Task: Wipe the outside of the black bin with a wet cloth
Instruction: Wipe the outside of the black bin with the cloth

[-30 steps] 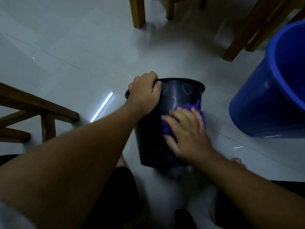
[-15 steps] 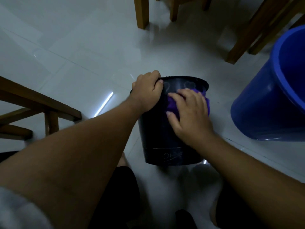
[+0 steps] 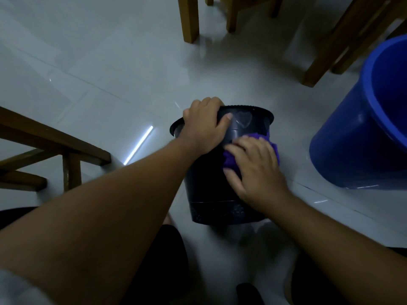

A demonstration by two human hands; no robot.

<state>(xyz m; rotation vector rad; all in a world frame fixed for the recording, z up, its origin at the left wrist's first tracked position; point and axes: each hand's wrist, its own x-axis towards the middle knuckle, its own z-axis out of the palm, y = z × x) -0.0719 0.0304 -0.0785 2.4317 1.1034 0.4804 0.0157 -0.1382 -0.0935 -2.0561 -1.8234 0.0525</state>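
Moved: our right hand (image 3: pixel 255 166) slides the purple cloth (image 3: pixel 230 160) lower on the black bin (image 3: pixel 209 194).
Right hand: flat, pressing cloth.
Left hand (image 3: pixel 203 126): clamped over the rim.

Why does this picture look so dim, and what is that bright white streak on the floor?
Head view: the room is dim, so the black bin loses detail. The streak is glare mirrored in the glossy tiled floor. The wide lens makes the near forearms loom large.

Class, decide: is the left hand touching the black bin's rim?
Touching. The head view shows the left hand clamped over the black bin rim.
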